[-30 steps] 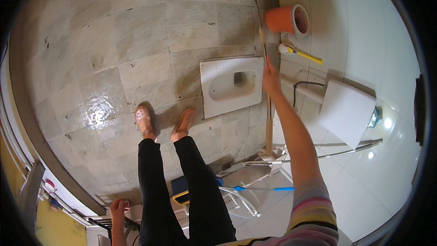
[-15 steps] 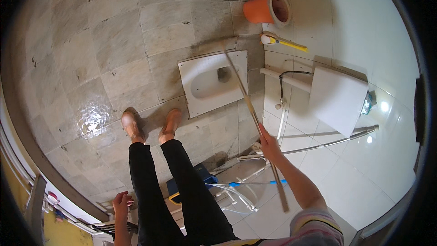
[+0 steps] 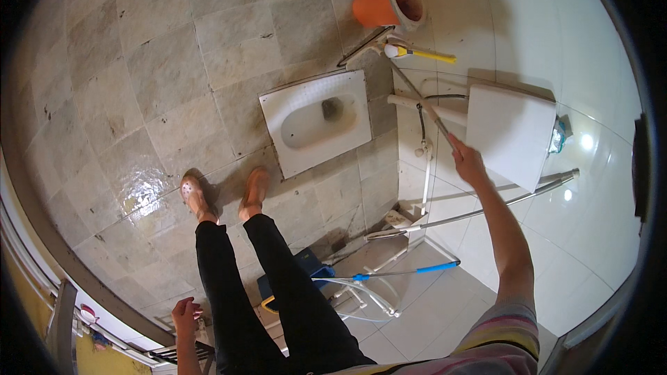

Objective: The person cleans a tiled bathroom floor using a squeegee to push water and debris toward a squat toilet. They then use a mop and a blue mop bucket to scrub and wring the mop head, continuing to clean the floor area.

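Note:
My right hand is closed round the long, thin handle of a floor squeegee. The handle slants away to the far left, and its dark-edged crosspiece rests on the tiles between the squat toilet and the orange bucket. Close to the crosspiece lies a white-headed brush with a yellow handle. Down at the lower left, my left hand hangs beside my leg with its fingers loosely bent and apart, nothing visible in it. A black rack is near it.
An orange bucket stands in the far corner. A white cistern with a pipe is fixed to the right wall. Behind my legs are a blue bucket, a blue-gripped pole and hoses. Wet tile shines left of my feet.
My right hand has swung the squeegee to the right and farther away, so its crosspiece now shows beside the orange bucket. The left hand stays low beside my leg.

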Tool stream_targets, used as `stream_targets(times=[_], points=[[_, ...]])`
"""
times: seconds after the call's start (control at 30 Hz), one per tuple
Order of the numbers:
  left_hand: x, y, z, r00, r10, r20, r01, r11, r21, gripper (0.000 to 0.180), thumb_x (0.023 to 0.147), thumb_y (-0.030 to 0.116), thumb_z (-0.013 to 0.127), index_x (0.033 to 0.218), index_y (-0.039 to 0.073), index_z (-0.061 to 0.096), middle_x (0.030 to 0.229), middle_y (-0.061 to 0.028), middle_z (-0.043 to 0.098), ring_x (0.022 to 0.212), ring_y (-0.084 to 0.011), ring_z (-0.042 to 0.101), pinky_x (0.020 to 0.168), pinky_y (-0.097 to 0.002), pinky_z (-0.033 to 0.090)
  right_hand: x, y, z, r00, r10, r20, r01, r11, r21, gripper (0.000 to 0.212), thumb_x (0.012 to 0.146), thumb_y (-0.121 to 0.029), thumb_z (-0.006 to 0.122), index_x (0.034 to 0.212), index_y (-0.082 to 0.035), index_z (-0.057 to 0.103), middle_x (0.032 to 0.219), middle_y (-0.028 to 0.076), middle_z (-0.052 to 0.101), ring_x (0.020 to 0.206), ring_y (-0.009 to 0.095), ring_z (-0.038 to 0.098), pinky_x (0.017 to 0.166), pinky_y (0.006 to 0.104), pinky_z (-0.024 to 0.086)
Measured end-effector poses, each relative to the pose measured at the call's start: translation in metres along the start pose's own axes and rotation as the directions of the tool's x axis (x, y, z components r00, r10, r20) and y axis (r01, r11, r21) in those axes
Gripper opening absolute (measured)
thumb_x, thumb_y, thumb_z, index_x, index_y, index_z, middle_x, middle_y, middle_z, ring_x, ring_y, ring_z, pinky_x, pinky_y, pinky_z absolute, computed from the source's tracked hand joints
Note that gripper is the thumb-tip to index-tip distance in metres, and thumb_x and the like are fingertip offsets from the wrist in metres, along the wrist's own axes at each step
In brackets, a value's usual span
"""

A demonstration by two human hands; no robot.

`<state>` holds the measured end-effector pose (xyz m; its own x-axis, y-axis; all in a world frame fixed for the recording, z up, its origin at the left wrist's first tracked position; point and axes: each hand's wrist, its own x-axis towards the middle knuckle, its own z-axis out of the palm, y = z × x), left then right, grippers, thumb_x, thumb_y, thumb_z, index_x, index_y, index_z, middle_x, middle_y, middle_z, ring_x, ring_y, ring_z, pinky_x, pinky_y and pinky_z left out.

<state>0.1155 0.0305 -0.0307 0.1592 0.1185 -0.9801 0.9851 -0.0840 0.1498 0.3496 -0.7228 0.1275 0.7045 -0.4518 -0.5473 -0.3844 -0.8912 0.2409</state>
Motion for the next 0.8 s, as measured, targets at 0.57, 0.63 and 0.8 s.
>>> stream_targets(times=[0.57,0.63,0.8], points=[[0.004,-0.014,0.022,0.998,-0.057,0.024,0.057,0.998,0.014,0.023,0.092,0.017,0.049,0.106,0.001,0.059,0.079,-0.0095,0.065,0.063,-0.0153,0.063,0.054,-0.0244,0.050,0.002,0.008,-0.025,0.996,-0.015,0.090,0.068,0.781,-0.621,0.073,0.082,-0.004,0.056,0.142,-0.029,0.023,0.073,0.016,0.063,0.068,0.031,0.065,0.062,0.0429,0.052],[0.007,-0.011,0.024,0.998,-0.060,0.029,0.059,0.998,0.015,0.022,0.092,0.016,0.050,0.105,0.001,0.059,0.079,-0.0099,0.065,0.063,-0.0155,0.063,0.053,-0.0241,0.050,-0.003,0.011,-0.024,0.995,0.022,0.100,0.045,0.784,-0.619,0.073,0.083,-0.004,0.054,0.142,-0.031,0.023,0.074,0.016,0.064,0.068,0.031,0.065,0.062,0.0434,0.052],[0.011,-0.003,0.024,0.999,-0.001,0.050,-0.001,0.999,0.034,0.022,0.092,0.016,0.050,0.105,0.001,0.059,0.077,-0.0104,0.065,0.064,-0.0155,0.063,0.053,-0.0235,0.049,0.046,0.002,-0.023,1.000,0.001,0.019,0.009,0.849,-0.528,0.066,0.084,-0.004,0.052,0.140,-0.029,0.029,0.080,0.015,0.065,0.076,0.030,0.065,0.068,0.0423,0.052]])
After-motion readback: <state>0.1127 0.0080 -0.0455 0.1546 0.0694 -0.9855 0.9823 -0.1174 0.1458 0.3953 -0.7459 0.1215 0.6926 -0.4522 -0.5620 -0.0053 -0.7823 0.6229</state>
